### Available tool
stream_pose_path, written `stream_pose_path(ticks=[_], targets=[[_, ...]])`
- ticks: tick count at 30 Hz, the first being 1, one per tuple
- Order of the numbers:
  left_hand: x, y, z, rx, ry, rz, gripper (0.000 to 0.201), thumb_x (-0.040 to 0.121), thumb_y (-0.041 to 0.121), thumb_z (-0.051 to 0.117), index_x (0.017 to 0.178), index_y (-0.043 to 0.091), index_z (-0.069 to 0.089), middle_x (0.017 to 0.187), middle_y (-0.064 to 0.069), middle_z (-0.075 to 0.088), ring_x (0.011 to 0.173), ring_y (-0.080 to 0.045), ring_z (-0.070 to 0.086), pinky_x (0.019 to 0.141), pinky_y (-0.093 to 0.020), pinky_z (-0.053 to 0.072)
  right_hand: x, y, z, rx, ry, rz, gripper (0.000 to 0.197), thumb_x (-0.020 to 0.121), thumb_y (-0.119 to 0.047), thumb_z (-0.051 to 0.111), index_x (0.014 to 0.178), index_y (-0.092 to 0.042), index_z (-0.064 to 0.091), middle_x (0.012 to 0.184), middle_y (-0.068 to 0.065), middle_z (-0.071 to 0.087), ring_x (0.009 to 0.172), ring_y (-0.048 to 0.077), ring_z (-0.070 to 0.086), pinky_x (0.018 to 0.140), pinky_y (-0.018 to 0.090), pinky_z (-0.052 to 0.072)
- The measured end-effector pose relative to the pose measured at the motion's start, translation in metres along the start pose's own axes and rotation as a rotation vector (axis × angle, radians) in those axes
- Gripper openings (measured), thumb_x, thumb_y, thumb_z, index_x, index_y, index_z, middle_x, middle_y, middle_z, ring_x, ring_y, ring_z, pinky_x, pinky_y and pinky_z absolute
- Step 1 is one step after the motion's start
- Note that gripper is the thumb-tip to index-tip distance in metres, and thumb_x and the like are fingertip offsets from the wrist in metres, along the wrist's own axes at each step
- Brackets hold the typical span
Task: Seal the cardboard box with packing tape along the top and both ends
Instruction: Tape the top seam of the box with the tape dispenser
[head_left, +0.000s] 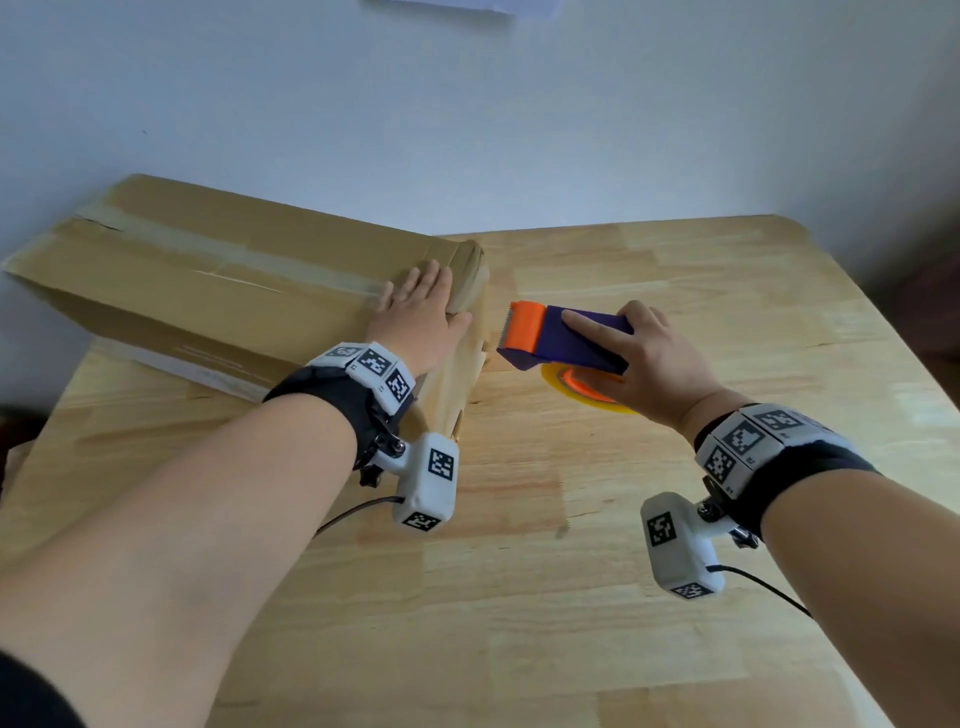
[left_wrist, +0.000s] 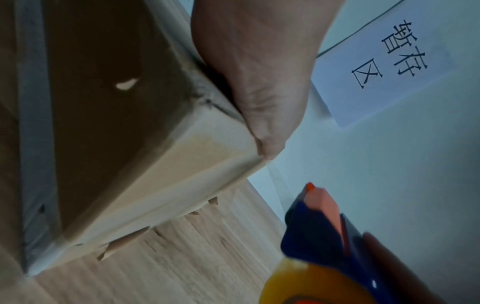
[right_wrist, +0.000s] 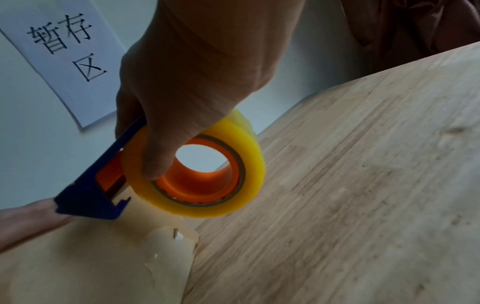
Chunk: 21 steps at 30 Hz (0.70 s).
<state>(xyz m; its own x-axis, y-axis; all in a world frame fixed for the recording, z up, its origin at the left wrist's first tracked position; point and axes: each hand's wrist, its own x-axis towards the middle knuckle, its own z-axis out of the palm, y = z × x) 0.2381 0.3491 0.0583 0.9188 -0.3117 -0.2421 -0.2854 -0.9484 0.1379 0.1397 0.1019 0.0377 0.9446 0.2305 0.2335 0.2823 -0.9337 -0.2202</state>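
A long cardboard box (head_left: 208, 291) lies across the table's left side, with a strip of clear tape (head_left: 218, 247) along its top seam. My left hand (head_left: 421, 306) lies flat on the top at the box's right end (left_wrist: 145, 144), fingers straight, thumb (left_wrist: 265, 131) at the corner edge. My right hand (head_left: 639, 358) grips a blue and orange tape dispenser (head_left: 561, 338) with a yellow tape roll (right_wrist: 202, 170), held just right of the box end. Its thumb (right_wrist: 158, 156) presses on the roll. Tape covers the box end (right_wrist: 103, 257).
The wooden table (head_left: 623, 571) extends to the front and right of the box. A white wall (head_left: 467, 104) stands behind, with a paper sign (right_wrist: 59, 51) bearing printed characters. Cables trail from both wrist cameras.
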Motion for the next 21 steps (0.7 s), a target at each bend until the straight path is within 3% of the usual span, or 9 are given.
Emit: stream_pose_path(ticks=[3,7,10,12,16,19,21], targets=[[-0.001,0.001,-0.002,0.012,-0.04,0.012,0.061,0.1,0.043,0.016,0.151,0.017,-0.006,0.158,0.001,-0.012,0.146,-0.016,-0.007,0.117,-0.038,-0.005,-0.016,0.007,0.005,0.003,0.021,-0.027,0.058,0.081,-0.052,0.051,0.132,-0.024,0.054,0.085,0.016,0.05,0.072,0.034,0.052,0.06,0.037,0.049],[-0.004,0.001,-0.004,0.022,-0.061,0.003,0.06,0.1,0.043,0.014,0.151,0.017,-0.007,0.158,0.001,-0.013,0.146,-0.016,-0.008,0.118,-0.038,-0.005,-0.014,0.011,0.006,-0.027,-0.031,-0.054,0.063,0.077,-0.038,0.074,0.135,-0.025,0.053,0.088,0.017,0.05,0.076,0.035,0.053,0.06,0.038,0.049],[-0.003,0.0,-0.005,0.004,-0.074,0.002,0.061,0.101,0.043,0.016,0.15,0.017,-0.008,0.158,0.002,-0.015,0.146,-0.015,-0.009,0.118,-0.037,-0.005,0.006,-0.007,-0.001,-0.097,-0.227,0.048,0.063,0.085,-0.044,0.064,0.142,-0.036,0.039,0.103,0.012,0.047,0.095,0.032,0.049,0.072,0.039,0.049],[-0.003,0.0,-0.005,0.006,-0.08,0.003,0.061,0.101,0.043,0.016,0.15,0.018,-0.009,0.158,0.002,-0.015,0.146,-0.015,-0.01,0.118,-0.037,-0.005,0.021,-0.02,-0.003,-0.13,-0.34,0.098,0.059,0.089,-0.048,0.055,0.143,-0.044,0.032,0.104,0.006,0.041,0.102,0.027,0.044,0.08,0.04,0.048],[-0.003,0.001,-0.005,0.017,-0.087,0.001,0.062,0.101,0.043,0.017,0.15,0.017,-0.01,0.157,0.001,-0.016,0.146,-0.016,-0.01,0.117,-0.037,-0.006,0.047,-0.039,-0.013,-0.08,-0.415,0.142,0.044,0.087,-0.038,0.058,0.129,-0.048,0.047,0.093,0.001,0.041,0.089,0.022,0.042,0.071,0.034,0.045],[-0.003,0.0,-0.005,0.022,-0.087,0.009,0.062,0.101,0.042,0.017,0.15,0.017,-0.011,0.157,0.001,-0.016,0.146,-0.016,-0.01,0.117,-0.037,-0.006,0.061,-0.043,-0.018,-0.13,-0.476,0.16,0.031,0.083,-0.032,0.061,0.114,-0.037,0.059,0.092,0.002,0.052,0.09,0.024,0.051,0.065,0.033,0.046],[-0.004,0.0,-0.005,0.017,-0.084,0.01,0.061,0.1,0.04,0.017,0.15,0.017,-0.01,0.157,0.0,-0.016,0.146,-0.016,-0.01,0.117,-0.037,-0.006,0.056,-0.04,-0.013,-0.333,-0.576,0.124,0.024,0.083,-0.032,0.06,0.106,-0.028,0.064,0.094,0.002,0.056,0.092,0.024,0.056,0.065,0.032,0.046]])
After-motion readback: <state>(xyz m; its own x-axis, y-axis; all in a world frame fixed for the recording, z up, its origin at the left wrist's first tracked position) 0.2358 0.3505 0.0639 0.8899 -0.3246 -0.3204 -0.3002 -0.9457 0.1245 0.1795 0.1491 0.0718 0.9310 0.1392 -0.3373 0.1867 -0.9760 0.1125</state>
